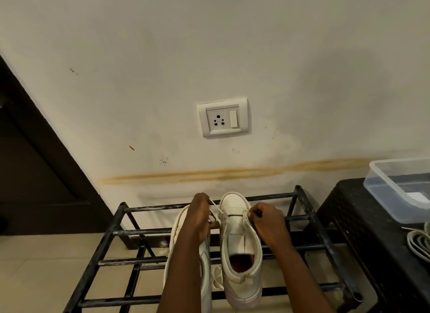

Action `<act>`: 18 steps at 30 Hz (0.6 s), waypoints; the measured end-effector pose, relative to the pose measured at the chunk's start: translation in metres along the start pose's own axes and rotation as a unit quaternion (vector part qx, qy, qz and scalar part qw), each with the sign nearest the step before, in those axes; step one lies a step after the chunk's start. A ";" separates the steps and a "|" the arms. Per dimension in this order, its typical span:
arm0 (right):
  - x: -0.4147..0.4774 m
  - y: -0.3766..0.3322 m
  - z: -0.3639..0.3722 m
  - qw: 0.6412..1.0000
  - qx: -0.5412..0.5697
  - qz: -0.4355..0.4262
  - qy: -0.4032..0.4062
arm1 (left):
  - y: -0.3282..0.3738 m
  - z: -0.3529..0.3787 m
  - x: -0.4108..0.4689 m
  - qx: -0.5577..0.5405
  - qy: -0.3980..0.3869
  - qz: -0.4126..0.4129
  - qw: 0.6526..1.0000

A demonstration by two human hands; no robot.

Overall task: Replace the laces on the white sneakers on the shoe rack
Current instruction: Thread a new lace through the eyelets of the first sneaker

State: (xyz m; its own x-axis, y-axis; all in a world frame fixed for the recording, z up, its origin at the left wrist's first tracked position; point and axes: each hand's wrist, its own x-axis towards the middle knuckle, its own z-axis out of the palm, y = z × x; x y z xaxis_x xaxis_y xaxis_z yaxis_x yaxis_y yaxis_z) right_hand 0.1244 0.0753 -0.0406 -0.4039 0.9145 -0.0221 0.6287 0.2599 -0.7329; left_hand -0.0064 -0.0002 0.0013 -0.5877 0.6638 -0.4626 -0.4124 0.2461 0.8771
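So the lace (215, 207) slants off the toe-end eyelets of the right sneaker (235, 203), which lies front-to-back mid shoe rack (111, 233) with its toe at the back edge, up-left into the left hand (200, 219)'s pinching grip, while the right hand (267, 224)'s grip pinches the opposite eyelet flap.

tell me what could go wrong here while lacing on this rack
The left hand pulls the lace taut while the right hand pinches it at the sneaker; resting on the open-barred shoe rack, the sneaker could tip or slide. The loose lace beside it might drop through a gap.
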 end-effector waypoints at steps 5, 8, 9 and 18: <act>0.003 -0.004 0.000 0.999 -0.047 -0.016 -0.014 | 0.002 0.000 -0.004 -0.029 0.006 0.028 0.999; 0.004 -0.005 -0.001 0.997 -0.065 -0.028 -0.037 | 0.002 0.000 -0.004 -0.044 -0.001 0.026 0.999; 0.004 -0.005 -0.001 0.996 -0.068 -0.031 -0.043 | 0.001 -0.001 -0.002 -0.042 -0.005 0.023 0.999; 0.001 -0.005 -0.001 1.000 0.008 0.010 -0.014 | -0.008 -0.008 0.018 0.410 0.166 0.232 0.866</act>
State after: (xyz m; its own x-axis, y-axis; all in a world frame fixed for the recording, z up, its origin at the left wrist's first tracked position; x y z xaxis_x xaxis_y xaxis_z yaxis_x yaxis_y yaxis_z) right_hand 0.1215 0.0752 -0.0365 -0.4103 0.9102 -0.0564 0.6257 0.2360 -0.7435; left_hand -0.0189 0.0042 -0.0146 -0.7811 0.6201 0.0727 0.4755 0.5154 0.7129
